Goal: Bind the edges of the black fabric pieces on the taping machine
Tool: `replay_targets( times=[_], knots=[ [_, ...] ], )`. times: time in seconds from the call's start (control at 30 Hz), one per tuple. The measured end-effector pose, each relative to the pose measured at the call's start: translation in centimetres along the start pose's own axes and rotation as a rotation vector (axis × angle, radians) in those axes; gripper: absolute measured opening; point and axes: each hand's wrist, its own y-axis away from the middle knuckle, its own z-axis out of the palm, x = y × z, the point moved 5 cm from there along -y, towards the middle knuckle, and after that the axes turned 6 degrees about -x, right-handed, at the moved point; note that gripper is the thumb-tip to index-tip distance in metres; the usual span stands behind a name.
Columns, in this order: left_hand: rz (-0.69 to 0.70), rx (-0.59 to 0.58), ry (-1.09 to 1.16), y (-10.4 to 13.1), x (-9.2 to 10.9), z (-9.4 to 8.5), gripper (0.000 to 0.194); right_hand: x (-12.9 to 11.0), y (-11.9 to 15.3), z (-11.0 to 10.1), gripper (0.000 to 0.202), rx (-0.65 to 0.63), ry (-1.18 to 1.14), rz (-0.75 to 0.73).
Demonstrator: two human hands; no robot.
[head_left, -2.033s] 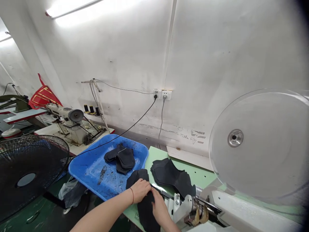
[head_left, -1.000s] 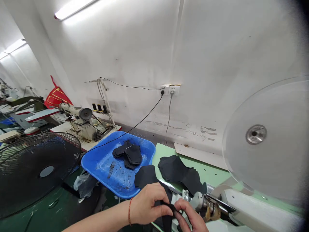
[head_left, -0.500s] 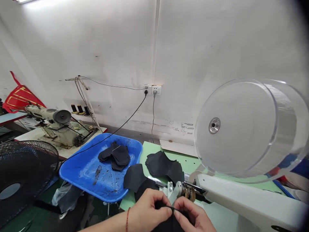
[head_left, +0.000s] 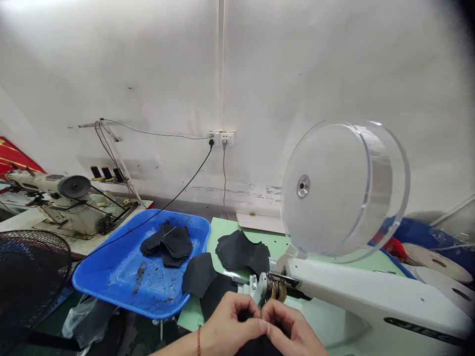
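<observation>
Black fabric (head_left: 260,348) sits at the bottom centre of our view, pinched by our left hand (head_left: 234,325) and right hand (head_left: 295,330); thumbs and forefingers are closed on its upper edge, with the fingertips of both hands meeting. Our hands hide most of the piece, which is just in front of the head of a white sewing machine (head_left: 359,291). We wear a thin red bracelet (head_left: 199,342) on the left wrist. Beyond that hand, two dark panels (head_left: 200,274) overlap on the pale green tabletop (head_left: 191,312), one of them covering part of the rim of a blue plastic tub (head_left: 111,277) in our view. Inside the tub we see a bundle of black cutouts (head_left: 177,244) with a pale thread across it. Right of the tub, a fanned stack (head_left: 235,251) of similar pieces lies on the tabletop. We also see a clear plastic reel (head_left: 326,198) above the machine's arm.
</observation>
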Motion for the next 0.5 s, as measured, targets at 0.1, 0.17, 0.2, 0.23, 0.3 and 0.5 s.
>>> replay_targets(
  times=[0.1,0.17,0.2,0.23,0.3,0.5],
  knots=[
    [0.031,-0.015,-0.001,-0.4,0.1,0.5,0.017,-0.4,0.4,-0.2,0.039,0.001,-0.078,-0.004],
    [0.04,-0.017,0.018,-0.7,0.1,0.9,0.017,-0.3,0.6,-0.4,0.041,0.009,-0.149,0.002],
    [0.04,-0.016,0.033,-0.7,0.0,1.1,0.017,-0.2,0.6,-0.5,0.042,0.016,-0.178,0.006],
    [0.038,-0.02,0.051,-0.8,0.0,1.2,0.017,0.0,0.7,-0.6,0.043,0.022,-0.199,0.011],
    [0.034,-0.044,0.094,-0.8,0.0,1.4,0.018,0.2,0.8,-0.8,0.045,0.031,-0.221,0.017],
    [0.041,-0.089,0.131,-1.4,-0.2,1.9,0.021,1.2,0.8,-1.2,0.045,0.039,-0.271,0.044]
  ],
)
